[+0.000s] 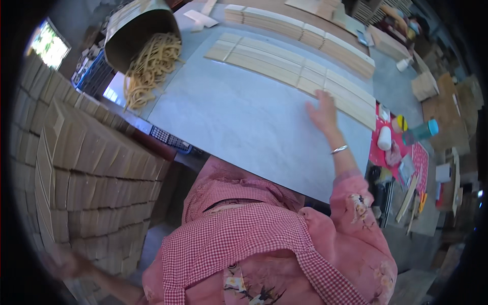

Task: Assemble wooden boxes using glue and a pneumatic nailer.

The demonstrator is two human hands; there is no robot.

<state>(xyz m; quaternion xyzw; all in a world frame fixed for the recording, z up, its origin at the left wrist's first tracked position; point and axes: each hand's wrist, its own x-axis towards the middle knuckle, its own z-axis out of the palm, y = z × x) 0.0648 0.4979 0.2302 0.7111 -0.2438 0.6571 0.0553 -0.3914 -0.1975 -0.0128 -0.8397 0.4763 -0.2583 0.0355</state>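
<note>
One blurred left hand point(66, 263) is near the brown stack point(101, 185), its grip impossible to tell; the right hand point(323, 113), loosely spread, meets the near edge of pale wooden slats point(277, 65) on the table point(229, 112), hiding part.

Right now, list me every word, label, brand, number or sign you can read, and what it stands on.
No text can be read anywhere in this view.
Pale slats on the table: no legible lettering.
Stacked bundles at left: no legible lettering.
Teal-capped bottle and white cylinder at right: any print is too small and blurred to read.
</note>
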